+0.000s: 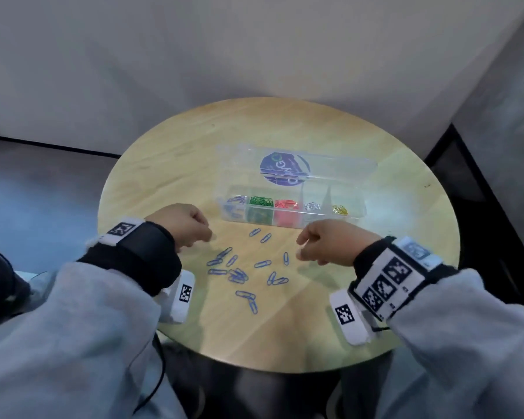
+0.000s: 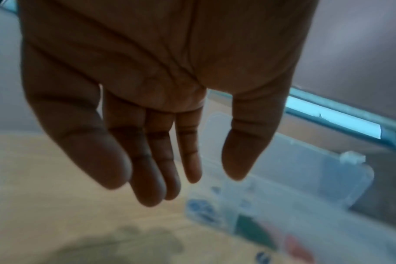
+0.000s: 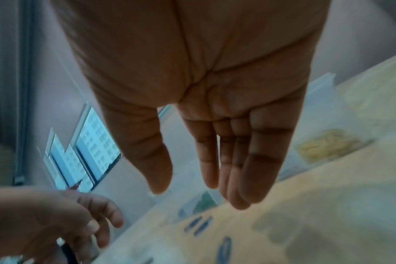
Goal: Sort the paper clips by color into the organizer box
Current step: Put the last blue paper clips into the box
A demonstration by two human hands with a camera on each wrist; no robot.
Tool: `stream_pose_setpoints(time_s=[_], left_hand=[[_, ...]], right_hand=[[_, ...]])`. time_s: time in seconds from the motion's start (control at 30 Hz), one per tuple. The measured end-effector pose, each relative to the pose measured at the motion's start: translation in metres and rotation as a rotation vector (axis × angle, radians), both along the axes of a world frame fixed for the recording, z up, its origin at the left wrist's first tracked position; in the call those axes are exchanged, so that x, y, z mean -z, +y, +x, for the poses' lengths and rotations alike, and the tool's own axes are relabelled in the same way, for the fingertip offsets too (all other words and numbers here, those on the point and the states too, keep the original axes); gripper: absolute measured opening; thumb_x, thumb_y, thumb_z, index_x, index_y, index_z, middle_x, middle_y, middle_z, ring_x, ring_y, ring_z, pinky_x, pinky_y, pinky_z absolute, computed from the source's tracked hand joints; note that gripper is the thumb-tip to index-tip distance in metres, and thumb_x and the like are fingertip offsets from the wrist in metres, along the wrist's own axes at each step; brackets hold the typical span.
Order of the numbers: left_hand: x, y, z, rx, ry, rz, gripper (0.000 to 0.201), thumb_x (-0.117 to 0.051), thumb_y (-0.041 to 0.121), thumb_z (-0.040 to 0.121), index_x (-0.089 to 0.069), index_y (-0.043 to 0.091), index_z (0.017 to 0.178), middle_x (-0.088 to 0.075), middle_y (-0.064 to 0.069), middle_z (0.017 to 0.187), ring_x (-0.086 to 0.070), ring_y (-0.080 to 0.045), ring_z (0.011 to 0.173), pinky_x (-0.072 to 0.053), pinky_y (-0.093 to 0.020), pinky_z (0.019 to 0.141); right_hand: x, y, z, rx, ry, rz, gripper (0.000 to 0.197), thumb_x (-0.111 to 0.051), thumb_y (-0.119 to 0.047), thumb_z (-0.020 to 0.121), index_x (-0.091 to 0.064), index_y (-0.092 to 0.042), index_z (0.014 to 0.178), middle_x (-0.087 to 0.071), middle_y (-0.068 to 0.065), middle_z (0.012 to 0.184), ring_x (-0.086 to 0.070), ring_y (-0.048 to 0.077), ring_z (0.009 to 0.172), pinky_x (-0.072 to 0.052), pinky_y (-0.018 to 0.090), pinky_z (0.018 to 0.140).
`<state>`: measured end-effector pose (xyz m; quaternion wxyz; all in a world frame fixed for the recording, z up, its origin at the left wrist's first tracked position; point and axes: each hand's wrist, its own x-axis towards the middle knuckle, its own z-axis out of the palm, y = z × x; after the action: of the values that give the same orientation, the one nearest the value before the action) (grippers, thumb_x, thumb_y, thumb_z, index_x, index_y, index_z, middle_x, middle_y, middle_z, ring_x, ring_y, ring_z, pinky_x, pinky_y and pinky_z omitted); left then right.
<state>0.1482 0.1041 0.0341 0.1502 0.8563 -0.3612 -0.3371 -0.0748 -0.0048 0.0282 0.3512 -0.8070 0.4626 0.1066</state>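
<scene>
Several loose blue paper clips (image 1: pixel 239 275) lie scattered on the round wooden table (image 1: pixel 375 267), between my two hands. Behind them the clear organizer box (image 1: pixel 315 218) stands with its lid (image 1: pixel 339 167) folded back. Its compartments hold blue (image 1: pixel 235 201), green (image 1: pixel 261 201), red (image 1: pixel 286 204), silver (image 1: pixel 312 206) and yellow clips (image 1: pixel 340 209). My left hand (image 1: pixel 208 234) hovers left of the pile, near the box's blue end. The left wrist view shows that left hand (image 2: pixel 210 178) with relaxed fingers, holding nothing. My right hand (image 1: pixel 303 249) hovers right of the pile. In the right wrist view the right hand (image 3: pixel 188 189) is likewise empty.
The table stands in a corner, with pale walls behind and to the right. Its front edge is close to my body. Dark floor lies to the left. A purple round label (image 1: pixel 285 169) shows through the lid.
</scene>
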Motion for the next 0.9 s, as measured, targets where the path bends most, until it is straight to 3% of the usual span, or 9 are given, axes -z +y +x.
stream_pose_setpoints(time_s=[0.07,0.13,0.27,0.37,0.47,0.53,0.67,0.83,0.9], left_hand=[[0.006,0.009,0.003,0.077,-0.199,0.119,0.028,-0.068,0.018,0.076,-0.063,0.018,0.104,-0.058,-0.002,0.093,-0.054,-0.02,0.083,-0.04,-0.023,0.066],[0.013,0.016,0.001,0.175,-0.277,0.207,0.039,-0.069,0.021,0.074,-0.06,0.024,0.112,-0.059,0.001,0.103,-0.056,-0.02,0.09,-0.038,-0.021,0.069],[0.03,0.018,-0.003,0.292,-0.264,0.242,0.04,-0.066,0.015,0.074,-0.056,0.024,0.112,-0.06,0.001,0.106,-0.054,-0.02,0.089,-0.038,-0.022,0.071],[0.036,0.013,-0.005,0.356,-0.277,0.222,0.038,-0.067,0.017,0.074,-0.056,0.022,0.11,-0.058,0.001,0.099,-0.052,-0.02,0.086,-0.038,-0.022,0.072],[0.038,0.006,-0.008,0.428,-0.286,0.173,0.049,-0.071,0.021,0.074,-0.051,0.024,0.119,-0.058,-0.003,0.109,-0.053,-0.022,0.092,-0.038,-0.024,0.075],[0.04,0.003,-0.01,0.483,-0.292,0.144,0.054,-0.072,0.021,0.073,-0.049,0.027,0.122,-0.053,-0.002,0.107,-0.054,-0.023,0.097,-0.041,-0.026,0.079],[0.044,-0.001,-0.011,0.537,-0.302,0.13,0.039,-0.069,0.017,0.074,-0.057,0.028,0.109,-0.047,0.003,0.098,-0.049,-0.019,0.086,-0.038,-0.026,0.072],[0.047,0.0,-0.01,0.523,-0.312,0.107,0.022,-0.07,0.019,0.073,-0.06,0.025,0.091,-0.056,0.001,0.093,-0.05,-0.019,0.083,-0.038,-0.025,0.07],[0.049,0.002,-0.011,0.501,-0.31,0.097,0.021,-0.07,0.019,0.073,-0.057,0.026,0.088,-0.058,0.0,0.094,-0.052,-0.02,0.085,-0.036,-0.024,0.069]], right_hand=[[0.01,0.008,0.0,-0.096,0.097,-0.09,0.035,-0.069,-0.032,0.079,-0.061,-0.022,0.112,-0.058,-0.006,0.097,-0.055,0.013,0.086,-0.046,0.027,0.087],[0.018,0.015,0.005,-0.2,0.126,-0.13,0.04,-0.069,-0.028,0.08,-0.059,-0.022,0.118,-0.055,-0.006,0.101,-0.05,0.012,0.09,-0.041,0.023,0.083],[0.025,0.022,0.017,-0.389,0.118,-0.196,0.041,-0.066,-0.021,0.081,-0.056,-0.025,0.121,-0.053,0.0,0.117,-0.054,0.018,0.102,-0.037,0.022,0.079],[0.028,0.023,0.025,-0.495,0.122,-0.245,0.033,-0.066,-0.023,0.082,-0.059,-0.027,0.114,-0.051,0.0,0.115,-0.053,0.019,0.105,-0.036,0.024,0.077],[0.032,0.024,0.03,-0.572,0.133,-0.273,0.03,-0.066,-0.024,0.082,-0.061,-0.027,0.112,-0.051,0.0,0.115,-0.052,0.019,0.106,-0.038,0.027,0.081],[0.036,0.025,0.033,-0.592,0.144,-0.283,0.029,-0.066,-0.022,0.082,-0.061,-0.026,0.11,-0.051,0.0,0.11,-0.052,0.02,0.104,-0.041,0.03,0.082],[0.04,0.022,0.036,-0.582,0.145,-0.261,0.019,-0.066,-0.021,0.081,-0.063,-0.019,0.1,-0.045,-0.005,0.093,-0.047,0.017,0.086,-0.043,0.03,0.078],[0.042,0.02,0.033,-0.521,0.16,-0.208,0.006,-0.064,-0.02,0.081,-0.059,-0.021,0.083,-0.054,-0.004,0.088,-0.049,0.016,0.081,-0.038,0.026,0.069],[0.042,0.02,0.031,-0.512,0.171,-0.199,0.012,-0.062,-0.019,0.082,-0.054,-0.022,0.075,-0.056,-0.004,0.088,-0.05,0.016,0.079,-0.039,0.026,0.068]])
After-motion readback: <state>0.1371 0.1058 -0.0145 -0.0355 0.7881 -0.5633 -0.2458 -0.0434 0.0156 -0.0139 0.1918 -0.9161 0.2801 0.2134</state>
